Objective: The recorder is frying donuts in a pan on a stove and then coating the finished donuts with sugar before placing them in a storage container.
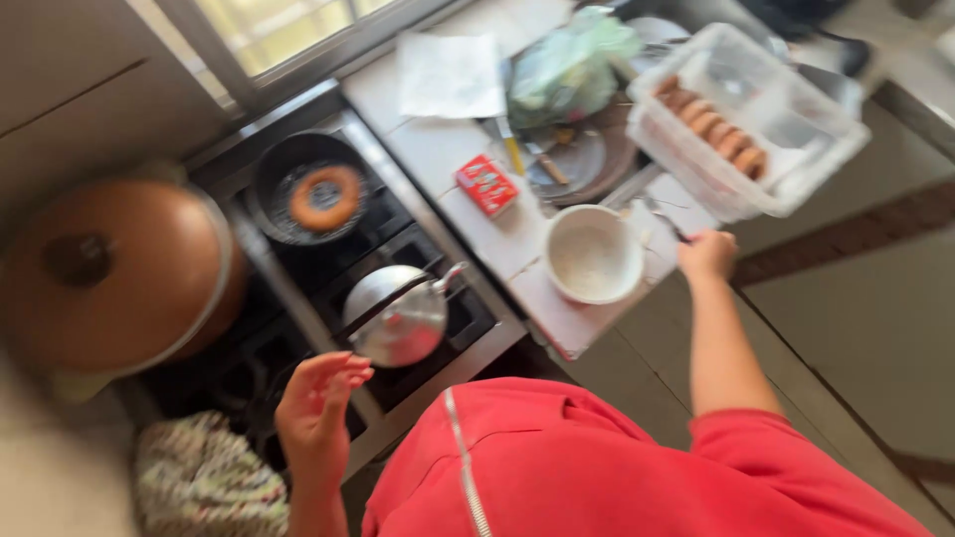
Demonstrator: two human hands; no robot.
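My left hand (316, 410) hovers open, fingers spread, over the front edge of the black stove (298, 259), just below a silver kettle (403, 316) on a front burner. My right hand (707, 255) reaches to the tiled counter's (497, 239) edge, closed on a thin metal utensil (665, 221) beside a white bowl (594, 257). A black frying pan (298, 187) on a back burner holds one brown ring-shaped pastry (325, 197). My red shirt fills the bottom of the view. The picture is blurred.
A large brown lidded pot (109, 273) sits left of the stove. On the counter lie a red box (487, 185), stacked plates (577, 159), a green plastic bag (572, 60) and paper (450, 75). A clear plastic tub (756, 129) holds several brown pastries. A patterned cloth (204, 477) lies bottom left.
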